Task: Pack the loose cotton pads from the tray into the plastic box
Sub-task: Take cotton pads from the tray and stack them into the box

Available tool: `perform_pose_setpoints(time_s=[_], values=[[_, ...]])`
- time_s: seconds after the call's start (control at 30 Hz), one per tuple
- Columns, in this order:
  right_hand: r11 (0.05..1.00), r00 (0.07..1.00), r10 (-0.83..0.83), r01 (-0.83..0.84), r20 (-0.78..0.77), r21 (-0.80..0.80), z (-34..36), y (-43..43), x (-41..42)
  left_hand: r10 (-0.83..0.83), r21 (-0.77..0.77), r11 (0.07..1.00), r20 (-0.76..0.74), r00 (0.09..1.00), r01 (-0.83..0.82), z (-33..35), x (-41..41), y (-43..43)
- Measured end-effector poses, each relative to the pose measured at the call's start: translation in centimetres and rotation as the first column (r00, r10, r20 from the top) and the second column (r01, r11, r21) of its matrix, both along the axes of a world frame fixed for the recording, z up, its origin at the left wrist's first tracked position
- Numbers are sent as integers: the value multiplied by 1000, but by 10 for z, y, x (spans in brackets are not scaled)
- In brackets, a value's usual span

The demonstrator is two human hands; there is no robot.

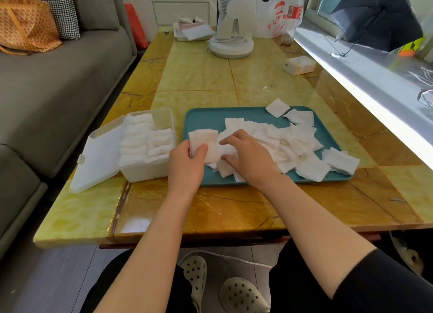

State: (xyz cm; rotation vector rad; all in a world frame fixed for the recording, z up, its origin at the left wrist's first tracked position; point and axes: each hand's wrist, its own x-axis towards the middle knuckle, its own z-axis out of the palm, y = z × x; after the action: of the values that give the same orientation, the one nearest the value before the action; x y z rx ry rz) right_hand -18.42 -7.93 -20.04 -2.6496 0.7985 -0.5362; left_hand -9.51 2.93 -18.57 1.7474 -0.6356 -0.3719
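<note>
A teal tray (203, 119) lies on the table with several loose white cotton pads (293, 139) heaped across its middle and right side. Left of the tray stands a clear plastic box (145, 172), lid open to the left, with rows of pads inside. My left hand (186, 166) grips a small stack of pads (206, 141) above the tray's left end. My right hand (248, 158) rests on the pile beside it, with thumb and fingers curled round a pad in the heap.
A white fan base (230, 46) stands at the table's far end, with a tissue holder (192, 30) behind it and a small box (298, 65) to the right. A grey sofa (58, 90) runs along the left. A window ledge (365, 78) borders the right.
</note>
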Motion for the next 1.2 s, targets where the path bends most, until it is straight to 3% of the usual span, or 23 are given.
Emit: perform_pose_setpoints(time_s=[0.07,0.2,0.27,0.47,0.67,0.83,1.0,1.2], values=[[998,999,27,-26,27,-49,0,2,5,12,-7,1000,2,1000,-12,0,2,1],[993,982,9,-31,-190,-114,-8,0,12,22,-7,1000,7,1000,-22,0,5,3],[996,977,-40,23,-210,-83,-11,-3,13,19,-9,1000,-1,1000,-19,-1,5,3],[994,992,-104,101,-75,-35,-12,-10,13,24,-17,1000,-13,1000,-24,1,7,2],[975,923,-212,176,321,138,10,-9,-1,59,-26,998,-38,998,-60,1,8,2],[907,815,-233,-16,531,421,30,3,-10,48,6,999,-67,997,-48,3,3,-1],[768,835,-158,-231,526,597,31,11,-7,-31,28,999,-110,993,35,9,-4,-1],[820,877,-153,-145,456,554,20,11,0,-143,28,989,-88,986,146,10,-7,-1]])
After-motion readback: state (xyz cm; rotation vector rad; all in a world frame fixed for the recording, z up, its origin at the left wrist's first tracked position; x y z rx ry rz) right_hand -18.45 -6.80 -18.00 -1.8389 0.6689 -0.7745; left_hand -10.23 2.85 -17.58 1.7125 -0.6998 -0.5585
